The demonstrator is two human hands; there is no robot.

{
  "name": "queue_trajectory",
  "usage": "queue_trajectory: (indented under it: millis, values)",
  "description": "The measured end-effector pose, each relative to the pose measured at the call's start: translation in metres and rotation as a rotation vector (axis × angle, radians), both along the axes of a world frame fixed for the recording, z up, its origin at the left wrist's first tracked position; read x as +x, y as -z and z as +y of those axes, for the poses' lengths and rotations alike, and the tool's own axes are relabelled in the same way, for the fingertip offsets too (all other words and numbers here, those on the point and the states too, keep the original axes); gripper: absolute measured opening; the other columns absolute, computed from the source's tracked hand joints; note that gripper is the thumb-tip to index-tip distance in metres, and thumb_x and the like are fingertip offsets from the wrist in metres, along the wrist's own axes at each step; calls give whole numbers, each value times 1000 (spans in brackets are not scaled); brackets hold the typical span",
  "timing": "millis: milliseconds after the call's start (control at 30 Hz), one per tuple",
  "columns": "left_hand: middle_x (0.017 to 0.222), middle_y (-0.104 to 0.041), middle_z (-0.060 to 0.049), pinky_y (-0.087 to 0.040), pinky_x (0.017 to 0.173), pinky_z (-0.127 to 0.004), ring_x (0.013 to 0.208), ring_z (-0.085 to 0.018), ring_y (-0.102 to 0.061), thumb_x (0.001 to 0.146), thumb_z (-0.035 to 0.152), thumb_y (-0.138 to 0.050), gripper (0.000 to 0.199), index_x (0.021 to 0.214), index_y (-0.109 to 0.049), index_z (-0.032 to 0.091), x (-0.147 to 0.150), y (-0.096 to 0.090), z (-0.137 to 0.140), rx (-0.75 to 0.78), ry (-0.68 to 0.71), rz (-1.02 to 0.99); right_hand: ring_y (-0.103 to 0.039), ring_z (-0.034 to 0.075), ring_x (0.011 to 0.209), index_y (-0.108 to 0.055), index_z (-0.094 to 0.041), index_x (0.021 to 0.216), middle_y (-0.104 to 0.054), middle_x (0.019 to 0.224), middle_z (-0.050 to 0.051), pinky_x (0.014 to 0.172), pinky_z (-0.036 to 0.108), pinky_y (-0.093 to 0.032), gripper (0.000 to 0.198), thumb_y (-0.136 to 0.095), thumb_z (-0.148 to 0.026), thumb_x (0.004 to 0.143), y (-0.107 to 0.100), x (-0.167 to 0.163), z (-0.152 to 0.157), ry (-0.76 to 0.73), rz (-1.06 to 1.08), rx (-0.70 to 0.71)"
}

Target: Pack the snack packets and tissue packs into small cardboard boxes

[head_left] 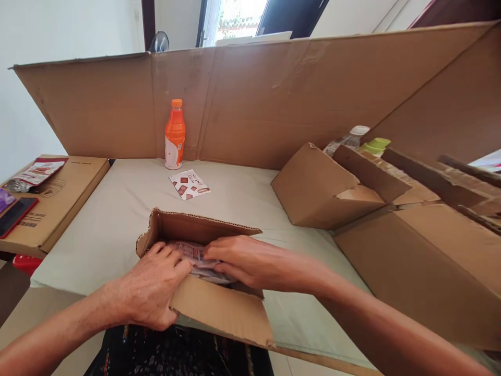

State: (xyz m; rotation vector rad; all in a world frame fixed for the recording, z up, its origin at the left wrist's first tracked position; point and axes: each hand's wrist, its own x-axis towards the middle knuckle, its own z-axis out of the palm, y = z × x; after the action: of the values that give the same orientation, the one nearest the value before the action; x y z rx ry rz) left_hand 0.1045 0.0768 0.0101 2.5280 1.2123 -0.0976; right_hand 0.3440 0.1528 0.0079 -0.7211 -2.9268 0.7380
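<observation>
A small open cardboard box (223, 308) stands at the near edge of the cloth-covered table, its flaps up. My left hand (156, 282) grips the box's near left wall, fingers over the inside and thumb outside. In the box lies a crinkled plastic packet (191, 253) with printing, partly covered by both hands. My right hand (246, 261) reaches in from the right, its fingers bent onto the packet. Just behind the box lies a white card with red squares (190, 185). An orange bottle (175, 136) stands upright farther back.
Large cardboard boxes (415, 261) fill the right side, with a clear bottle (354, 137) and a green-lidded item (376, 146) in them. A tall cardboard panel (250, 104) closes the back. At left, a flat carton (78, 183) bears a phone (15, 215) and a pouch (43, 172).
</observation>
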Motion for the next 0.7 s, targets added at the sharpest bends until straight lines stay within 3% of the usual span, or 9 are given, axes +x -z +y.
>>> queue_trajectory:
  millis: [67,167,233,267,367,467,600,700]
  values:
    - [111,-66,-16,-47,105,-53,106,-34,-61,64,23,-69,41,103,-61,13,1,-4,5,-56,8,23,-72,19,90,-73,-21,104,-78,100,6,81,29,-55,22,-51,-23,101,-15,15,9,134,297,28]
    - [112,-66,-16,-48,103,-53,106,-35,-61,64,24,-71,43,105,-61,13,1,-6,7,-69,0,31,-71,18,79,-71,-23,97,-77,91,3,74,30,-56,23,-51,-32,102,-17,23,52,553,637,128]
    - [119,-65,-17,-47,105,-55,111,-37,-61,65,25,-72,47,109,-60,14,0,1,7,-73,-12,31,-70,19,83,-69,-20,95,-76,93,5,76,31,-55,22,-51,-30,100,0,15,99,808,583,96]
    - [121,-65,-18,-47,106,-56,112,-37,-61,65,28,-74,49,109,-60,15,-1,7,8,-74,-8,33,-70,20,90,-69,-19,96,-76,96,5,80,31,-55,20,-51,-27,99,14,6,126,915,425,23]
    - [118,-68,-16,-52,97,-56,106,-36,-64,75,29,-72,37,108,-60,18,-3,35,10,7,32,47,-69,26,99,-71,-13,96,-75,101,9,90,37,-53,14,-67,-26,92,59,-27,199,1006,236,-85]
    - [107,-72,-13,-54,83,-48,93,-31,-67,93,22,-55,11,102,-61,21,-3,69,11,192,38,36,-66,28,110,-69,-12,110,-71,117,12,97,47,-53,29,-74,-34,91,96,-58,250,1080,142,-162]
    - [102,-72,-9,-52,81,-45,89,-28,-67,99,27,-52,9,99,-61,24,-3,99,8,260,8,9,-64,26,115,-64,-17,126,-64,131,10,98,50,-55,35,-68,-37,98,118,-82,279,1128,120,-300]
    - [109,-72,-11,-52,83,-46,93,-31,-68,98,27,-53,11,104,-61,24,-5,100,9,257,-4,30,-67,24,108,-63,-17,128,-65,128,10,91,45,-59,36,-67,-37,99,123,-86,277,1092,222,-432]
